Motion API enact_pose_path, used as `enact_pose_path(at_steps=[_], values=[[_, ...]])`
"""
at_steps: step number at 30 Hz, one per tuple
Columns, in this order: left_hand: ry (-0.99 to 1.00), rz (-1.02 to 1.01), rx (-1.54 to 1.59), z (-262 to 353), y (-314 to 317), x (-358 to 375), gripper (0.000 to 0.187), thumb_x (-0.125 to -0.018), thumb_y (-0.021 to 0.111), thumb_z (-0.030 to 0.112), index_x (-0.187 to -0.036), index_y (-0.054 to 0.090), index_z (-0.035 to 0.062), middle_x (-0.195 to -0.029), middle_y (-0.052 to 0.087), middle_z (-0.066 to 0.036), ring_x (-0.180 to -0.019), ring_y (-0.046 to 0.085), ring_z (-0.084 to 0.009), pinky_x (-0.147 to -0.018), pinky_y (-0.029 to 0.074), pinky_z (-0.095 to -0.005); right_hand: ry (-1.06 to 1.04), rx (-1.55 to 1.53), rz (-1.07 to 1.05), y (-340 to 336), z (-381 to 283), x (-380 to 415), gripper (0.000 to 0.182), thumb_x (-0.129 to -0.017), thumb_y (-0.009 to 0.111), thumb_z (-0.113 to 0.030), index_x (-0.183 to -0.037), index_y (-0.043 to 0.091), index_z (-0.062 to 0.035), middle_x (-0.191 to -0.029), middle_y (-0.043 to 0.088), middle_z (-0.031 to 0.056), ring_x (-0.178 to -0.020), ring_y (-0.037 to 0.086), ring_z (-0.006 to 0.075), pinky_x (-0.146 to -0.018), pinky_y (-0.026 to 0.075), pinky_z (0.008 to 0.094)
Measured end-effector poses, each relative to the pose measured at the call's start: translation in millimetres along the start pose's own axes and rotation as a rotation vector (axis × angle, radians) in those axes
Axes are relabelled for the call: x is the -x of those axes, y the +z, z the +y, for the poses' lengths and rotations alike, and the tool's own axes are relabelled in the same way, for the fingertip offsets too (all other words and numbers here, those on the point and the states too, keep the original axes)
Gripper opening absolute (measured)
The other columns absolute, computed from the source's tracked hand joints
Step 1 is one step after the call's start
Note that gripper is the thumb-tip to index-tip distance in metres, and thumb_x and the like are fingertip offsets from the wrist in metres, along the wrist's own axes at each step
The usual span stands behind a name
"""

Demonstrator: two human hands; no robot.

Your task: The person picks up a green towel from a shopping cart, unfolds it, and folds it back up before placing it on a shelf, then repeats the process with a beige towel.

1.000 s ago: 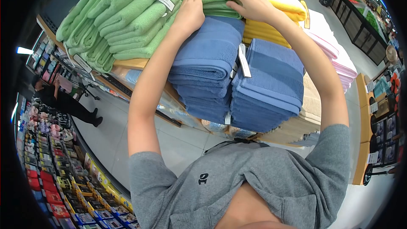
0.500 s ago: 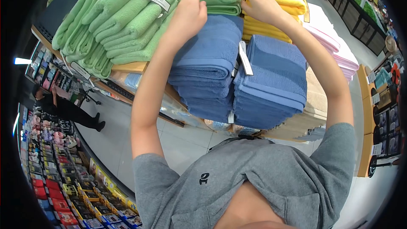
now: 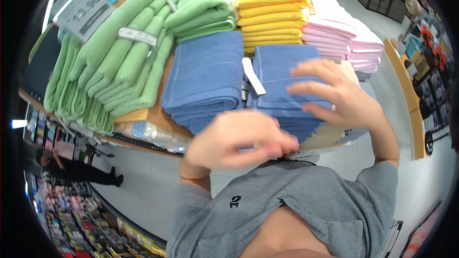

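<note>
My right hand (image 3: pixel 337 94) is over the right-hand stack of blue towels (image 3: pixel 279 64), fingers spread with nothing in them. Lower and to the left, my left hand (image 3: pixel 234 138) passes in front of the left-hand stack of blue towels (image 3: pixel 203 74); motion smears its fingers, which point to the right. A white tag (image 3: pixel 253 76) hangs between the two blue stacks. Behind them, folded green towels (image 3: pixel 203 7) lie beside yellow towels (image 3: pixel 270 16).
More green towels (image 3: pixel 126 62) are piled at the left, below a price sign (image 3: pixel 86 12). Pink towels (image 3: pixel 327 36) stand at the right. The wooden table edge (image 3: pixel 165 119) shows at the front left. A person (image 3: pixel 79 169) in dark clothes stands in the aisle.
Both hands have left the green and yellow towels at the back and come nearer to my body, over and before the blue stacks. The view has shifted, too.
</note>
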State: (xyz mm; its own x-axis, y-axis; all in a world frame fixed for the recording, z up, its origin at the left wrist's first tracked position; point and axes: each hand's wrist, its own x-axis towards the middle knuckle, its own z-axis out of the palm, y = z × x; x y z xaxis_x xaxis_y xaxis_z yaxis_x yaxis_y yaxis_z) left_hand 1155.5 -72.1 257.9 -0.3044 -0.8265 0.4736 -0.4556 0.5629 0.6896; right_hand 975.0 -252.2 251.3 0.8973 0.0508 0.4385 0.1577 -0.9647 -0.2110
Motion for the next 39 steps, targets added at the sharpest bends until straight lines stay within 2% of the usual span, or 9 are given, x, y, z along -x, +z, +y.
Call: enact_pose_path(at_steps=[3, 9, 13, 19, 24, 27, 28, 34, 39], values=[[0.193, -0.290, 0.470, -31, 50, -16, 0.012, -0.080, 0.065, -0.001, -0.090, 0.069, -0.0057, -0.084, 0.070, -0.012, -0.077, 0.067, -0.0234, -0.079, 0.052, -0.0364, 0.242, -0.178, 0.168, -13, -15, 82, 0.028, -0.077, 0.066, -0.008, -0.105, 0.063, -0.0059, -0.102, 0.062, 0.0098, -0.097, 0.059, 0.0260, -0.086, 0.045, 0.0333], [-0.389, -0.389, 0.803, -66, 170, -69, 0.017, -0.092, 0.054, 0.008, -0.102, 0.066, 0.0001, -0.081, 0.068, -0.006, -0.079, 0.062, -0.0095, -0.072, 0.046, -0.0228, 1.044, -0.085, 1.149, -11, -72, 268, 0.017, -0.088, 0.058, -0.007, -0.103, 0.063, 0.0008, -0.091, 0.065, 0.0066, -0.089, 0.061, 0.0148, -0.083, 0.044, 0.0266], [-0.452, -0.418, 0.849, -66, 252, -115, 0.016, -0.093, 0.054, 0.008, -0.101, 0.065, -0.0019, -0.080, 0.065, -0.005, -0.079, 0.061, -0.0105, -0.073, 0.046, -0.0232, 1.402, 0.302, 1.379, -17, -115, 379, 0.017, -0.091, 0.056, -0.010, -0.103, 0.063, -0.0003, -0.092, 0.065, 0.0060, -0.090, 0.061, 0.0125, -0.081, 0.045, 0.0247], [-0.549, -0.587, 0.870, -50, 386, -179, 0.018, -0.094, 0.053, 0.012, -0.100, 0.064, -0.0007, -0.079, 0.063, -0.005, -0.077, 0.060, -0.0126, -0.077, 0.048, -0.0266, 1.989, 0.832, 0.934, -4, -149, 540, 0.031, -0.083, 0.064, -0.024, -0.106, 0.061, -0.0037, -0.104, 0.060, 0.0158, -0.102, 0.054, 0.0340, -0.088, 0.044, 0.0386], [-0.490, -0.831, 0.840, -37, 478, -218, 0.019, -0.095, 0.053, 0.015, -0.101, 0.064, 0.0006, -0.081, 0.063, -0.004, -0.079, 0.061, -0.0123, -0.079, 0.049, -0.0271, 2.837, 1.015, 0.538, 110, -167, 668, 0.069, -0.082, 0.064, -0.032, -0.135, 0.034, 0.0007, -0.121, 0.046, 0.0312, -0.113, 0.046, 0.0432, -0.097, 0.035, 0.0503], [-0.438, -1.014, 0.812, -24, 526, -238, 0.020, -0.095, 0.053, 0.016, -0.103, 0.063, 0.0004, -0.083, 0.063, -0.004, -0.080, 0.061, -0.0127, -0.080, 0.049, -0.0279, 3.119, 0.774, 0.675, 179, -189, 709, 0.080, -0.082, 0.065, -0.033, -0.139, 0.024, 0.0044, -0.122, 0.045, 0.0332, -0.117, 0.042, 0.0437, -0.099, 0.030, 0.0531], [-0.393, -1.087, 0.799, -16, 541, -244, 0.021, -0.095, 0.053, 0.016, -0.104, 0.063, -0.0003, -0.083, 0.063, -0.004, -0.081, 0.060, -0.0131, -0.081, 0.049, -0.0290, 3.081, 0.512, 1.066, 178, -199, 707, 0.067, -0.085, 0.061, -0.033, -0.134, 0.033, 0.0036, -0.111, 0.055, 0.0309, -0.111, 0.051, 0.0410, -0.098, 0.033, 0.0509], [-0.306, -1.447, 0.722, 3, 653, -276, 0.022, -0.094, 0.055, 0.016, -0.105, 0.063, -0.0012, -0.086, 0.065, -0.006, -0.083, 0.061, -0.0120, -0.080, 0.048, -0.0257, 2.880, 0.567, 1.231, 172, -198, 701, 0.037, -0.092, 0.049, -0.032, -0.119, 0.048, -0.0057, -0.076, 0.064, 0.0246, -0.078, 0.063, 0.0430, -0.074, 0.048, 0.0523], [0.156, -1.683, 0.519, 15, 746, -328, 0.022, -0.093, 0.056, 0.015, -0.110, 0.062, 0.0032, -0.091, 0.066, -0.008, -0.091, 0.061, -0.0142, -0.084, 0.046, -0.0283, 2.900, 0.608, 1.394, 160, -190, 700, 0.027, -0.092, 0.049, -0.030, -0.100, 0.055, -0.0047, -0.081, 0.063, 0.0243, -0.078, 0.060, 0.0445, -0.067, 0.047, 0.0523]])
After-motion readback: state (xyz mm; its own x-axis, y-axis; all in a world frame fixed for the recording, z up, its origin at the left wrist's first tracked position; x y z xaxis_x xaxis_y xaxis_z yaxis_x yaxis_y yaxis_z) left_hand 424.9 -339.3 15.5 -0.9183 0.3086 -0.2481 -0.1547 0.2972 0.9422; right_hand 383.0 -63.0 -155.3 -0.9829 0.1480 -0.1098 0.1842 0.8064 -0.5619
